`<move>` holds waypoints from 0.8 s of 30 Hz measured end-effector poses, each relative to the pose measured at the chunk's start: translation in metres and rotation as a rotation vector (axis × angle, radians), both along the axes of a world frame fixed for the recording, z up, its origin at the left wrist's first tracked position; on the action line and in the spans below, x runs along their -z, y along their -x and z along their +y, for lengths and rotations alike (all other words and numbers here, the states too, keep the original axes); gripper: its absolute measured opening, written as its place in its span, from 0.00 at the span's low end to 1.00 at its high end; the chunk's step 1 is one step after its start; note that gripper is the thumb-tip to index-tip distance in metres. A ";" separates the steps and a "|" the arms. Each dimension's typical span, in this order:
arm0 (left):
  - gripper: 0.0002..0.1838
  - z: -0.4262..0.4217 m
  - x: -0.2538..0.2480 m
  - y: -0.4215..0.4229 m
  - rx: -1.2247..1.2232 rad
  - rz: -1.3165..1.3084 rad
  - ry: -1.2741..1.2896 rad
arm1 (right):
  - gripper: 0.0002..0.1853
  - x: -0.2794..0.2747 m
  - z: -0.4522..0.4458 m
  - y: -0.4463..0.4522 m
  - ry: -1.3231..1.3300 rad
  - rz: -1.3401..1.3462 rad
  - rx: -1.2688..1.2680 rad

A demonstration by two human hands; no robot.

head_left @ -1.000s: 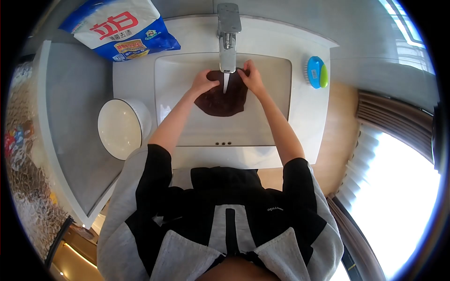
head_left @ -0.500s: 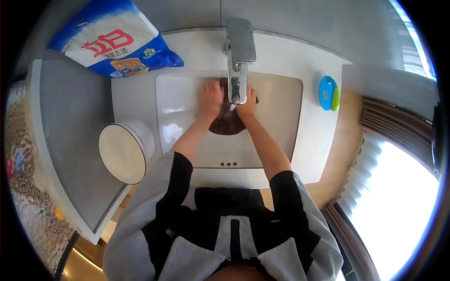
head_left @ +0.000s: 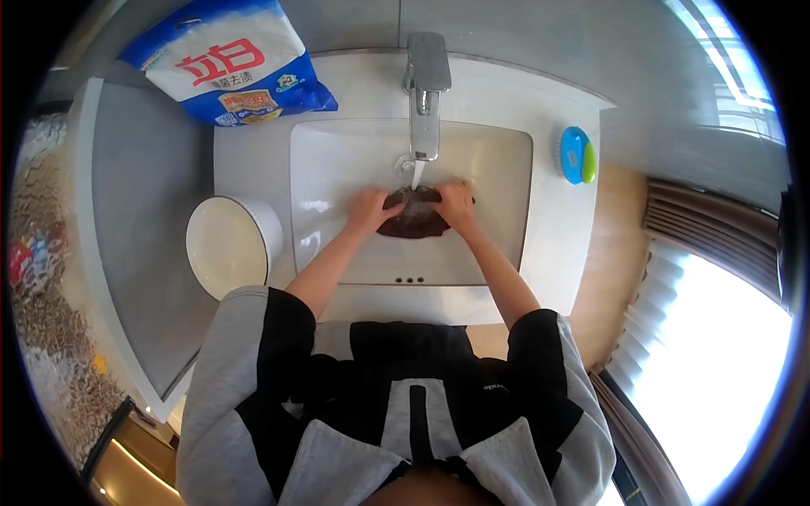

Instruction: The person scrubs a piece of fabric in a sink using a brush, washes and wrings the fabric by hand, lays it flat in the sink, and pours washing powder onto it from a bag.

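Note:
A dark brown cloth (head_left: 413,218) lies bunched in the white sink (head_left: 337,261), under a stream of water from the chrome faucet (head_left: 429,97). My left hand (head_left: 369,211) grips its left edge, the thumb on top. At the cloth's right edge, my right hand (head_left: 456,205) is closed on it in the same way. The undersides of the fingers are hidden. The round metal drain (head_left: 406,166) shows behind the cloth, just left of the water stream.
A blue and white detergent bag (head_left: 245,67) lies at the back left of the counter (head_left: 363,84). The white basin (head_left: 226,244) stands left of the sink. On the right is a blue and green brush (head_left: 575,156).
Both hands have drawn the cloth away from beneath the faucet toward the front of the sink. The drain has come into view, and the cloth looks more bunched. The camera view has shifted slightly.

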State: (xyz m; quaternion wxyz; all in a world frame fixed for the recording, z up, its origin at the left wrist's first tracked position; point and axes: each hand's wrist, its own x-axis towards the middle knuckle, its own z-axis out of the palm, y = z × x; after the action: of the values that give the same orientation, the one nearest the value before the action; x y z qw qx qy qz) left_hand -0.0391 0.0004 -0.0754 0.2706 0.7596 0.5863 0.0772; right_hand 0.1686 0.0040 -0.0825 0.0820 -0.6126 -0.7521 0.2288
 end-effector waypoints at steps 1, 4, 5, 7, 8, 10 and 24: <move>0.18 -0.004 0.001 0.003 0.058 0.052 0.027 | 0.15 -0.002 -0.002 -0.003 -0.012 0.039 -0.031; 0.20 -0.010 0.023 -0.002 -0.090 -0.280 -0.267 | 0.13 -0.007 -0.002 -0.003 0.190 0.522 0.266; 0.20 -0.007 0.030 -0.006 -0.150 -0.398 -0.367 | 0.12 -0.008 0.001 -0.005 0.297 0.673 0.364; 0.21 0.000 0.021 -0.013 -0.575 -0.782 0.551 | 0.11 -0.023 0.010 -0.003 0.514 0.978 0.559; 0.20 0.005 0.008 -0.025 -0.797 -0.959 0.718 | 0.11 -0.035 0.010 0.001 0.447 1.209 0.604; 0.22 0.013 0.011 -0.042 -1.070 -1.265 0.906 | 0.13 -0.039 0.015 0.014 0.366 1.148 0.747; 0.15 0.033 0.002 -0.060 -0.877 -1.348 1.226 | 0.10 0.005 0.049 0.045 0.056 0.254 0.653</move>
State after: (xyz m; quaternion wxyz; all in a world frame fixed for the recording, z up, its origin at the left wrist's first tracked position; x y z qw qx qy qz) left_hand 0.0211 0.0337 -0.0773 0.8367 0.0053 0.4773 0.2684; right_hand 0.1233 0.0532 -0.0879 0.2269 -0.7895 -0.4937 0.2854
